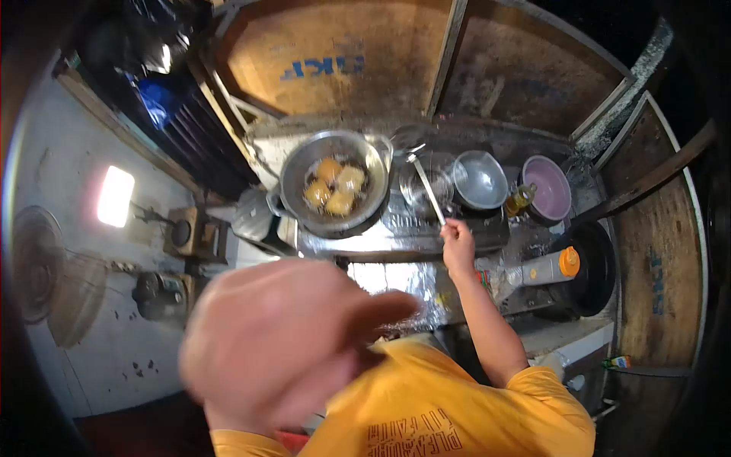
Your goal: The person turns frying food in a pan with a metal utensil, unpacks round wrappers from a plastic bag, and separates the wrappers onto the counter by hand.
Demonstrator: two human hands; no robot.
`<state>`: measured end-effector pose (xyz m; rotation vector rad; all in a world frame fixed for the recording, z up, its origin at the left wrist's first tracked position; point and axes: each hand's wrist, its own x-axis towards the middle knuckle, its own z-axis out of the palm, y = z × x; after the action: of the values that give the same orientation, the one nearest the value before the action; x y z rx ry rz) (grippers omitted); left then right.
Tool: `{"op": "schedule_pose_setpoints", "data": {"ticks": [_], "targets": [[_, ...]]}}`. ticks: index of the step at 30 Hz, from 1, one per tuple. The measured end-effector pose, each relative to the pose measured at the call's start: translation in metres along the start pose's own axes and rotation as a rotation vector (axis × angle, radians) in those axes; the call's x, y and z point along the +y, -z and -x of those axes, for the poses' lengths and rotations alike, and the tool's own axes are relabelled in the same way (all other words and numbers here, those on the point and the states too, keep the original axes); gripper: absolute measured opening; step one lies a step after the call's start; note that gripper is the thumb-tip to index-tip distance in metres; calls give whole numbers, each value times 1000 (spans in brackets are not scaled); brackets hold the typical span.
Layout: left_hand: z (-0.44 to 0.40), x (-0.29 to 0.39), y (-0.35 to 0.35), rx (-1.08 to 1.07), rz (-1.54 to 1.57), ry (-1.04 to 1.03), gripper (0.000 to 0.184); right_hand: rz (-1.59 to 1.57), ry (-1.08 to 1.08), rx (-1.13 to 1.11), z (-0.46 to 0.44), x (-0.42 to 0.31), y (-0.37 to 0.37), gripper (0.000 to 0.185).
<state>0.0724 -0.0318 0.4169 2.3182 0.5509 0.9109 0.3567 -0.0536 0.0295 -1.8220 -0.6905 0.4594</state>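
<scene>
Pinching its lower end right of centre, your right hand (458,247) should find the long utensil (430,190) light, stiff and best held there; your left hand's (282,335) grip, lower left, is too blurred to tell.

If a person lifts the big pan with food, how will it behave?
The pan probably feels heavy, being wide, metallic and loaded. Liquid around the food pieces may slosh if tilted. Two opposite handles should help keep it level.

My left hand (274,343) is blurred, its fingers indistinct. My right hand (458,245) hides the near end of the metal tool (429,190). A bottle (541,270) partly covers the black basin (596,255). The lower edge cuts off my shirt (396,411).
</scene>
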Motion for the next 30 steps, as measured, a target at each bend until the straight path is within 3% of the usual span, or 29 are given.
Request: {"op": "schedule_pose_setpoints", "data": {"ticks": [6,9,15,21,25,27,29,30], "targets": [[-9,35,-10,-352,-248,-76,20,-106,-215,85,-3,54,9,20],[-15,29,-12,-441,-250,-51,20,-528,-389,-67,20,26,18,29],[-12,3,-18,-514,-243,-79,19,-533,-584,-83,31,3,29,45],[-19,-15,-25,-607,-191,-67,21,-450,-531,-32,34,14,38,48],[-17,-29,-23,-761,-104,138,22,-492,-432,21,38,24,67,52],[8,-76,-54,-687,15,-104,39,-361,-214,212,42,14,79,43],[55,-149,-100,-698,148,-599,26,-331,70,349,50,31,96,37],[68,-167,-123,-823,273,-420,20,-645,218,254,60,29,99,35]]}}
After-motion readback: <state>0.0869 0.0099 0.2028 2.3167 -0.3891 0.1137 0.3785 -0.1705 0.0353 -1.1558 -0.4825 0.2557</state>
